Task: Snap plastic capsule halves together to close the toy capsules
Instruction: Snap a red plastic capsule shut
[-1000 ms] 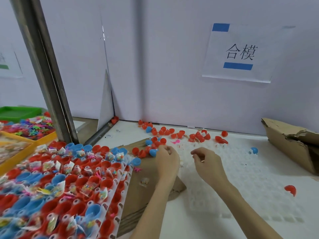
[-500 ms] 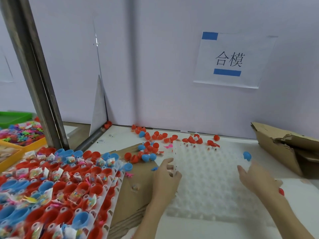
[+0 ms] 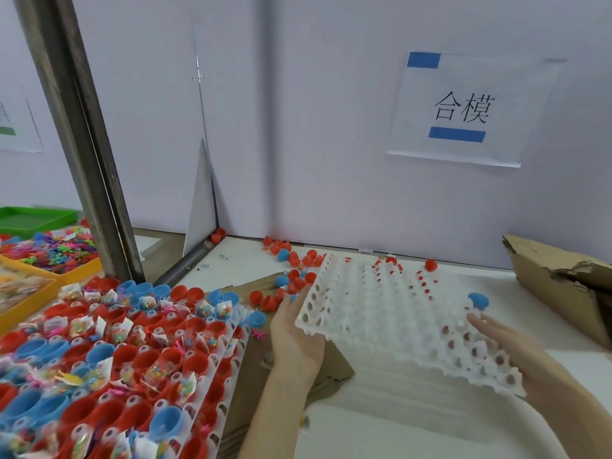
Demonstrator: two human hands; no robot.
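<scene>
Both hands lift a white moulded tray (image 3: 390,313) off the desk (image 3: 381,422), its far edge tilted up toward the back wall; half a second earlier it lay flat, touched only at its sides. The left hand (image 3: 294,339) holds the tray's left edge from beneath, its grip closed on the rim, though the fingers behind the plastic cannot be seen. The right hand (image 3: 516,352) supports the near right corner with fingers nearly straight, palm under the tray. No capsule is being snapped shut at this moment; the lift appears to be a set-up step, perhaps bringing the tray over the filled halves (image 3: 109,346), red and blue cups with bagged toys, which sit in their own tray at the desk's left edge. Loose red and blue halves (image 3: 298,266) lie scattered along the back edge, close under the raised tray's far side. To the right, a torn cardboard box (image 3: 559,286) stands near the tray's right edge, with a blue half (image 3: 478,300) between them. The near right part of the desk offers the most room; a swing left must pass over brown cardboard (image 3: 251,369).
</scene>
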